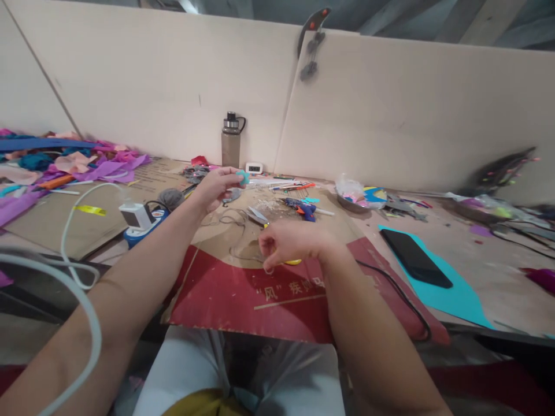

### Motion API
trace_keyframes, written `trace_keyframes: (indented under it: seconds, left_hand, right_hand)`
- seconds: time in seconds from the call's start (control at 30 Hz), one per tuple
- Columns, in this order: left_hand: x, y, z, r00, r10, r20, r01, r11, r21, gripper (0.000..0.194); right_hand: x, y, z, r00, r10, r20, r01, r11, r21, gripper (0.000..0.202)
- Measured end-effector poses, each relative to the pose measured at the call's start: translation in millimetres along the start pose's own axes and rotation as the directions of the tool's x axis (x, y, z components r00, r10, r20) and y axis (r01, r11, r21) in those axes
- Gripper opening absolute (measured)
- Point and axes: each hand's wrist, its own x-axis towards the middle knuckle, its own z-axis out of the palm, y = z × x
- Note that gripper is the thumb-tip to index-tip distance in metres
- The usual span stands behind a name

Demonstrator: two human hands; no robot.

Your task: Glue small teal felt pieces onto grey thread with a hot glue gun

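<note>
Raised over the back of the cardboard, my left hand [219,188] pinches a small turquoise piece [243,177] between thumb and fingertips. My right hand [288,241] is lower and closer to me, its fingers curled and pressed together above the red part of the cardboard [260,318]. Scissors with yellow handles [293,262] lie partly hidden beneath it, their blades [257,215] pointing away to the left. A thin grey strand [231,252] runs toward the right fingertips. Whether those fingers grip the strand or anything else cannot be made out.
Behind the hands lie a blue glue gun [307,211] and a bottle [231,144]. A charger [136,216] with a white cable stands left. On the right, a black phone [416,257] rests on a turquoise sheet [466,300]; a filled bowl [353,203] sits further back.
</note>
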Motion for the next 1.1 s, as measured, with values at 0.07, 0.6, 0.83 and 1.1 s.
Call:
trace_keyframes:
  seconds: [0.07,0.6,0.83,1.1]
  left_hand:
    - [-4.5,1.9,5.5,0.997,-0.054,0.064,0.054,0.998,-0.008,0.014]
    - [-7.3,-2.7,12.8,0.997,-0.063,-0.036,0.069,0.973,0.219,0.006]
    - [-20.2,-7.9,32.3,0.967,-0.234,0.098,0.203,0.945,0.257,0.004]
    - [-13.8,-4.1,18.4,0.966,-0.199,0.166,0.145,0.946,0.29,0.007]
  right_hand:
    - [5.5,1.6,4.3,1.0,0.015,0.001,-0.015,1.0,-0.024,0.013]
    - [12.5,-2.0,11.6,0.996,-0.088,-0.001,0.088,0.995,0.04,0.007]
    - [19.6,6.4,4.2,0.779,0.022,-0.627,0.086,0.986,0.141,0.007]
    - [31.4,34.8,5.5,0.647,0.202,-0.735,0.009,0.962,0.272,0.013]
